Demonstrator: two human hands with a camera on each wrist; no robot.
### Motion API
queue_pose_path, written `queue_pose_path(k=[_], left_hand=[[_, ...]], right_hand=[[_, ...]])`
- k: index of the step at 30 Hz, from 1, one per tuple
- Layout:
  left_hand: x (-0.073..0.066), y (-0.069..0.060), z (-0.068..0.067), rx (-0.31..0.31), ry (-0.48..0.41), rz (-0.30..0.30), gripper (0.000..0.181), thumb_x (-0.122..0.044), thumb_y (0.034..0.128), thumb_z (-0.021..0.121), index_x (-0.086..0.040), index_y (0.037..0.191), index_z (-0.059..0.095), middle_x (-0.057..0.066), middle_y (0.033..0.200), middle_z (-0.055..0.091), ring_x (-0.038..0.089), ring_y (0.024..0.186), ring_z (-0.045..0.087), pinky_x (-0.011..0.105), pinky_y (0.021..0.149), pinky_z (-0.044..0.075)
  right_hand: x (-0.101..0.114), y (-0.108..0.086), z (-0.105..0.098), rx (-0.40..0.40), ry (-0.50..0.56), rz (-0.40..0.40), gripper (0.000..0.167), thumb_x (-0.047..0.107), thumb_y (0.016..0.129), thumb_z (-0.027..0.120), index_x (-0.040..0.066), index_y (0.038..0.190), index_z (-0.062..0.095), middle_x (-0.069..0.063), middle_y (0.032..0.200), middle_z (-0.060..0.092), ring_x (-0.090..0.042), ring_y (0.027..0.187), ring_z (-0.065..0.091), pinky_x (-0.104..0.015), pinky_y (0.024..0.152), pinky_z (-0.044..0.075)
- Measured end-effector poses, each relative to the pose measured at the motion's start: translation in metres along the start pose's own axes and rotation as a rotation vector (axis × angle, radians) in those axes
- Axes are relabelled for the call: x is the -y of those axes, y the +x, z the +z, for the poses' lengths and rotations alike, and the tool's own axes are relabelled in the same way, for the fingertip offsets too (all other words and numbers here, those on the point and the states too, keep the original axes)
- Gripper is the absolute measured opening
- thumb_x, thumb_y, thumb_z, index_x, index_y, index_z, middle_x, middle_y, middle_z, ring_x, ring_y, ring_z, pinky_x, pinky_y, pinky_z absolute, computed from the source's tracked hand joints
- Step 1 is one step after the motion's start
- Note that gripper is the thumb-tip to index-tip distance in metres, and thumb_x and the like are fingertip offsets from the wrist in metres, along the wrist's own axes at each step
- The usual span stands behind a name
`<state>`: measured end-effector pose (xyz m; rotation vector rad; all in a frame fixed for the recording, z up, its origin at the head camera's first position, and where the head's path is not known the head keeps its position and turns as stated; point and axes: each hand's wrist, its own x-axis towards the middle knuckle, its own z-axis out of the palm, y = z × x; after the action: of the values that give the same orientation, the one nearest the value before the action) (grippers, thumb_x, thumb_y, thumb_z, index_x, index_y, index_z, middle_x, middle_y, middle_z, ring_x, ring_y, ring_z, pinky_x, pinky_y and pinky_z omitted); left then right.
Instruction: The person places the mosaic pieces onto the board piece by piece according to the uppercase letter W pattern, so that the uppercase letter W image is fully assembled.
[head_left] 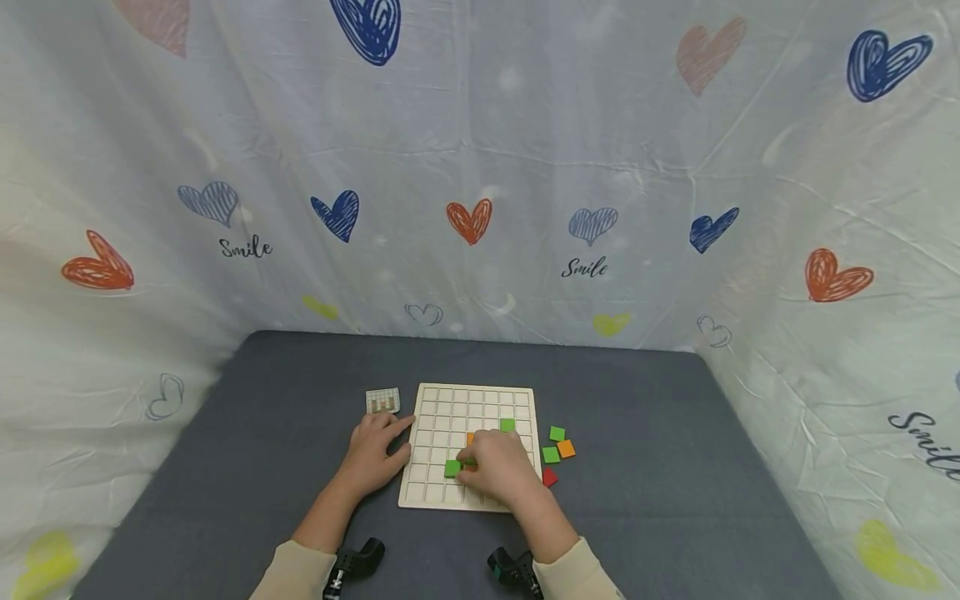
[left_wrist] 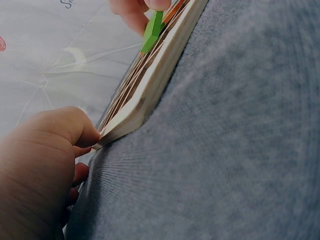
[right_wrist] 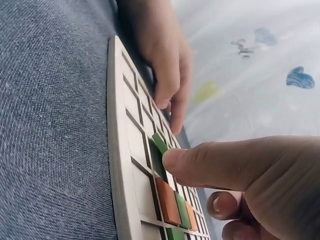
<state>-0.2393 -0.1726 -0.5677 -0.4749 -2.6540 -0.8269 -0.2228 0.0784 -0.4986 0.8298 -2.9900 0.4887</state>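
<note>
A pale wooden grid board (head_left: 435, 492) lies on the table. My left hand (head_left: 372, 454) rests at its left edge, thumb and forefinger touching the rim (left_wrist: 135, 117), fingers loosely bent. My right hand (head_left: 501, 467) is over the lower middle of the board. It pinches a green tile (head_left: 452, 468), which stands tilted in a cell in the right wrist view, the thumb against it. Beside that cell sit an orange tile (right_wrist: 168, 200) and another green tile (right_wrist: 182, 210). One more green tile (head_left: 507, 425) lies farther up the board. My right hand partly hides the tiles beneath it.
Right of the board lie loose tiles: two green (head_left: 557, 433), one orange (head_left: 566, 448) and one red (head_left: 550, 477). A small patterned card (head_left: 382, 400) is by the upper left corner. Grey cloth covers the table (head_left: 637, 500); a heart-printed curtain (head_left: 525, 275) surrounds it.
</note>
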Motion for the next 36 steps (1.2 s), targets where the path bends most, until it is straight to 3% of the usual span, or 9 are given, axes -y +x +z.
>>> queue_pose_path(k=[4, 13, 21, 30, 36], left_hand=[[-0.0011, 0.0009, -0.0001, 0.008, 0.003, -0.004, 0.043, -0.016, 0.093, 0.07, -0.009, 0.136, 0.068, 0.006, 0.106, 0.057, 0.032, 0.107, 0.049, 0.055, 0.09, 0.036], [-0.0012, 0.0012, 0.0002, -0.001, 0.004, 0.01, 0.043, -0.015, 0.0924, 0.07, -0.008, 0.135, 0.069, 0.005, 0.105, 0.057, 0.034, 0.109, 0.05, 0.055, 0.091, 0.037], [-0.0013, 0.0005, 0.0005, 0.0, -0.001, 0.009, 0.043, -0.014, 0.0927, 0.069, -0.007, 0.135, 0.069, 0.005, 0.104, 0.056, 0.034, 0.108, 0.05, 0.054, 0.09, 0.036], [-0.0007, 0.0, 0.0002, -0.001, -0.007, 0.015, 0.043, -0.014, 0.0937, 0.069, -0.008, 0.136, 0.068, 0.005, 0.105, 0.057, 0.032, 0.106, 0.049, 0.053, 0.089, 0.036], [-0.0006, -0.0003, -0.0005, -0.001, -0.013, 0.003, 0.043, -0.014, 0.0937, 0.069, -0.008, 0.136, 0.068, 0.005, 0.105, 0.056, 0.032, 0.106, 0.048, 0.054, 0.09, 0.035]], right_hand=[[0.0003, -0.0008, 0.0015, 0.01, 0.01, 0.022, 0.02, 0.031, 0.082, 0.084, 0.021, 0.1, 0.085, 0.013, 0.076, 0.059, -0.006, 0.064, 0.043, -0.035, 0.068, 0.033], [0.0005, -0.0021, 0.003, -0.041, -0.018, -0.017, 0.011, 0.032, 0.082, 0.085, 0.027, 0.093, 0.085, 0.013, 0.074, 0.058, -0.004, 0.064, 0.043, -0.035, 0.069, 0.038], [-0.0001, -0.0015, 0.004, -0.002, -0.042, 0.007, 0.014, 0.035, 0.083, 0.085, 0.031, 0.096, 0.085, 0.016, 0.073, 0.057, -0.003, 0.064, 0.041, -0.034, 0.069, 0.036], [0.0017, -0.0029, 0.0024, 0.002, -0.112, -0.045, 0.019, 0.035, 0.081, 0.087, 0.033, 0.1, 0.084, 0.014, 0.074, 0.055, -0.006, 0.066, 0.041, -0.035, 0.066, 0.032], [0.0007, -0.0015, 0.0052, -0.015, -0.088, -0.071, 0.018, 0.031, 0.081, 0.086, 0.031, 0.098, 0.083, 0.014, 0.075, 0.051, -0.007, 0.065, 0.04, -0.033, 0.066, 0.03]])
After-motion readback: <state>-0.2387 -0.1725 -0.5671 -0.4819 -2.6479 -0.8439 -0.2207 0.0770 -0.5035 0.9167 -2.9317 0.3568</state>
